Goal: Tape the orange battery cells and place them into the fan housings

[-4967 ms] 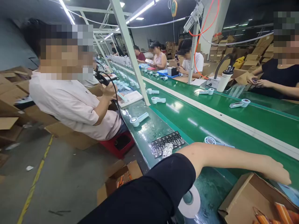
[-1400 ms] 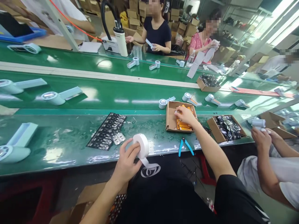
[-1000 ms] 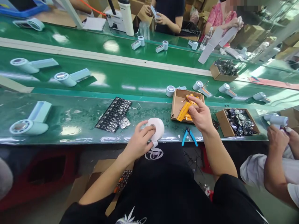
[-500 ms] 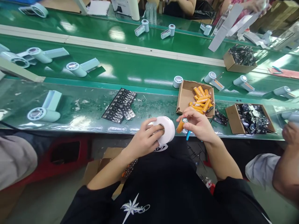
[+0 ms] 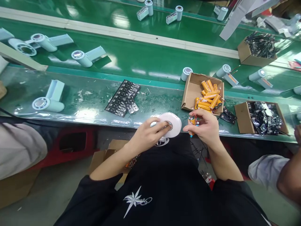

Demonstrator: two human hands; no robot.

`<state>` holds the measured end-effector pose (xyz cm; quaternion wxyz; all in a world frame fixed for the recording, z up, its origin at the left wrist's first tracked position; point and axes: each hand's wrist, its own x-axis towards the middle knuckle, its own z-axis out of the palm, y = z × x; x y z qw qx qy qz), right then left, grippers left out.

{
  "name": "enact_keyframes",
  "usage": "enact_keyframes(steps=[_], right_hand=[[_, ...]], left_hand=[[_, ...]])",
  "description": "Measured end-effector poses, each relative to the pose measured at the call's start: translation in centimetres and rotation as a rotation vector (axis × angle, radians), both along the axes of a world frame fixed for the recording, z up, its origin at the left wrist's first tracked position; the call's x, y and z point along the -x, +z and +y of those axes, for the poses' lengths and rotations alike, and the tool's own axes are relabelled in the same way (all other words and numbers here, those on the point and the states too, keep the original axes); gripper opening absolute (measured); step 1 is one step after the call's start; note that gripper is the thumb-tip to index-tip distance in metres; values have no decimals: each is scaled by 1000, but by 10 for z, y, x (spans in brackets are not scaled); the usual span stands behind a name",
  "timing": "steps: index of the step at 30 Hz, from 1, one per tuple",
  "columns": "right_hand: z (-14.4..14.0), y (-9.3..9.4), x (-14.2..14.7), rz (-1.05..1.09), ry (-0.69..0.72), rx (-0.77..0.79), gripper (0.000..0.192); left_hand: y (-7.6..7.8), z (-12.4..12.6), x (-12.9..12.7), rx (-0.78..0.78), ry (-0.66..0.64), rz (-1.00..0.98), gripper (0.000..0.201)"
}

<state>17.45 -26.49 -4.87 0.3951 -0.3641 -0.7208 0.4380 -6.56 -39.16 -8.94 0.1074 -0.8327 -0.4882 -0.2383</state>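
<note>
My left hand [image 5: 154, 131] grips a roll of white tape [image 5: 175, 127], its fingers in the hole of the core. In my right hand [image 5: 205, 125] is an orange battery cell [image 5: 191, 121] with a red wire at its top, pinched between thumb and fingers. A small blue piece [image 5: 191, 136] shows just below the cell; I cannot tell what it belongs to. Roll and cell are close together but apart, over the table's near edge. Beyond my right hand stands a cardboard box [image 5: 185, 102] with several orange battery cells [image 5: 209, 94] inside.
Circuit boards [image 5: 123, 99] lie left of my hands. A second box [image 5: 244, 121] of small boards stands at the right, a box of dark wires [image 5: 244, 51] farther back. Light-blue fan housings [image 5: 48, 104] sit on the table and green belt [image 5: 141, 56]. Co-workers' arms show at both sides.
The camera view has shifted, so the bench sits higher and farther right. The right hand has turned the cell, and its red wire now shows. The tape's flat side faces me more.
</note>
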Motion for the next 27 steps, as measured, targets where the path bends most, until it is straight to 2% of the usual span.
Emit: enact_keyframes(steps=[2, 4, 6, 10, 14, 18, 21, 27], right_hand=[[1, -5, 0, 117, 8, 188, 64], [2, -8, -1, 250, 66, 413, 66], [2, -10, -2, 330, 128, 564, 69], [1, -14, -4, 405, 143, 618, 73], [2, -23, -7, 367, 91, 476, 76], [-3, -32, -13, 57, -44, 109, 70], [-7, -38, -16, -134, -60, -108, 64], [-9, -46, -13, -270, -36, -272, 54]], left_hand=[[-2, 1, 0, 3, 17, -14, 38], [-4, 3, -1, 1, 33, -17, 35], [-5, 5, -1, -2, 39, -15, 33], [-7, 7, -2, -1, 29, -22, 33], [-10, 5, -3, 30, 25, -43, 36], [-13, 0, -4, 136, -3, -56, 48], [-14, -1, -8, 166, -28, -20, 49], [-11, 3, -14, 152, -54, 43, 38]])
